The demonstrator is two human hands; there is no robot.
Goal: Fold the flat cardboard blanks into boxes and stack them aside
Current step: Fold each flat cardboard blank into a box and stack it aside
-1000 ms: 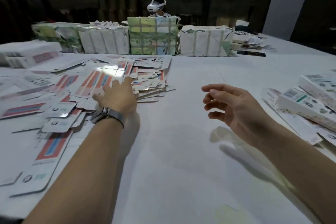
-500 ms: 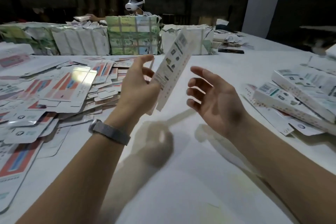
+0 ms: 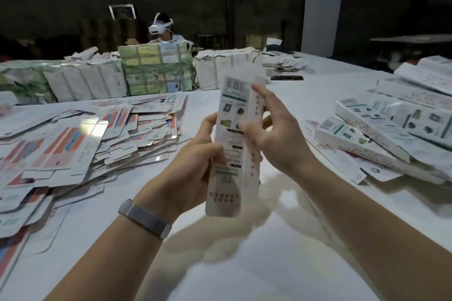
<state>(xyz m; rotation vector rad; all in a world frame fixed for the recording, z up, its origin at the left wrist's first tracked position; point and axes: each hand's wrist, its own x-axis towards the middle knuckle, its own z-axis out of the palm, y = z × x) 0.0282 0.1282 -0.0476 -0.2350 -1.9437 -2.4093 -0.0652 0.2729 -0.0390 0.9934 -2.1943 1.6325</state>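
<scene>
I hold one long white cardboard blank (image 3: 230, 154) upright above the white table (image 3: 244, 264), its barcode end pointing away from me. My left hand (image 3: 193, 173) grips its lower left edge, fingers curled round it. My right hand (image 3: 271, 134) pinches its upper right side, thumb on the printed face and fingers behind. A wide heap of flat blanks (image 3: 80, 139) with red and blue print lies to the left. Folded white boxes (image 3: 381, 134) are piled at the right.
Wrapped bundles (image 3: 156, 68) stand in a row along the table's far side, and another person with a white headset (image 3: 161, 25) sits behind them. A dark phone (image 3: 286, 77) and loose paper scraps (image 3: 288, 66) lie at the far right. A watch sits on my left wrist.
My left hand lifted a blank off the heap and brought it to the middle. My right hand, open before, has closed on its upper part, and the blank now stands upright between both hands.
</scene>
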